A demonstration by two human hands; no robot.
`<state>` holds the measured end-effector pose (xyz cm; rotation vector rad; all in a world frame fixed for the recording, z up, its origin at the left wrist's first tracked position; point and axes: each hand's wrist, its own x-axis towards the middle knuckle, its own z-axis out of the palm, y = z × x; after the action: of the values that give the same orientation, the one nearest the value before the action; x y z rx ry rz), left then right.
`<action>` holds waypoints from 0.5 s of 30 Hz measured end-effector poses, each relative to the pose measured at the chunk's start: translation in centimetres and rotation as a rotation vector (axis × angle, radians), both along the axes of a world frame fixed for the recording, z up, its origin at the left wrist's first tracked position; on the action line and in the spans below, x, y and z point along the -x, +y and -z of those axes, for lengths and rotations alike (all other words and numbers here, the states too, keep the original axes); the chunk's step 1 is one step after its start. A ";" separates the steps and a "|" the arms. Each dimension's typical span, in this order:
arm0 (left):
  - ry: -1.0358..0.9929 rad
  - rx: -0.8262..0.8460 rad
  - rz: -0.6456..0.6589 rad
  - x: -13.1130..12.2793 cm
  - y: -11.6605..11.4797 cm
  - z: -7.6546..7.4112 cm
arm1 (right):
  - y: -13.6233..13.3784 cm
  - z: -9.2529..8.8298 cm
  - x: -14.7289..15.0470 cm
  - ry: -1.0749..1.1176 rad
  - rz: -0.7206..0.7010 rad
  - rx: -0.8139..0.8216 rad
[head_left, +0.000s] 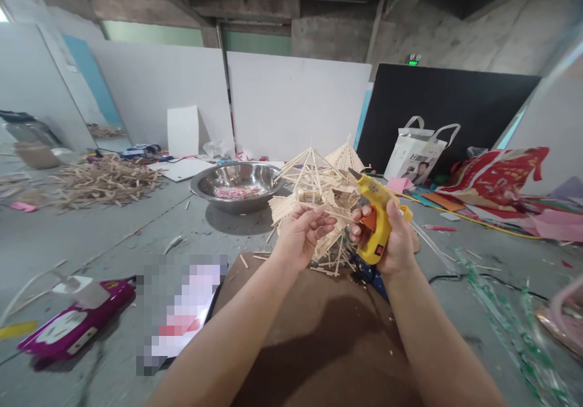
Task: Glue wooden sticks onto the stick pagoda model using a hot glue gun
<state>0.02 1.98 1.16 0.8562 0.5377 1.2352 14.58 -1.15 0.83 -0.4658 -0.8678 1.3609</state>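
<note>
Pinching the stick model [314, 188], the left grip [303, 232] holds it up; just beside it, the right grip [397, 242] is wrapped round a yellow glue gun [374, 212], nozzle against the sticks.

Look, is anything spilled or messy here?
Yes. Loose wooden sticks sprawl in a messy heap on the floor at the left, and stray ones lie under the stick model that the left hand holds.
</note>
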 end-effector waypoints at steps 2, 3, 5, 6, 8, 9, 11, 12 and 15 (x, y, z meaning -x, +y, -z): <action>0.035 0.028 0.072 0.2 -0.1 -0.1 | -0.1 0.0 -0.1 0.010 -0.004 -0.006; 0.061 0.040 0.114 0.3 -0.1 -0.1 | -0.1 -0.1 -0.1 0.012 0.005 -0.006; 0.119 0.052 0.194 0.6 0.0 -0.1 | -0.1 -0.2 -0.3 0.015 0.038 -0.009; 0.149 0.053 0.221 0.7 0.1 -0.1 | -0.1 -0.3 -0.5 0.016 0.057 -0.010; 0.216 0.030 0.259 0.9 0.3 0.0 | -0.1 -0.5 -0.9 0.022 0.099 -0.014; 0.257 0.007 0.274 0.9 0.4 0.1 | -0.1 -0.6 -1.0 0.023 0.118 -0.016; 0.364 -0.059 0.300 1.0 0.6 0.3 | -0.2 -0.8 -1.4 0.018 0.153 -0.018; 0.432 -0.106 0.312 1.0 0.6 0.3 | -0.2 -0.9 -1.5 0.012 0.170 -0.018; 0.708 -0.303 0.317 0.9 0.3 0.4 | -0.3 -0.9 -1.5 -0.013 0.211 -0.016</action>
<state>-0.85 2.29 0.80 1.5903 0.7463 0.7064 16.11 -1.41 1.78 -0.5392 -0.8152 1.1580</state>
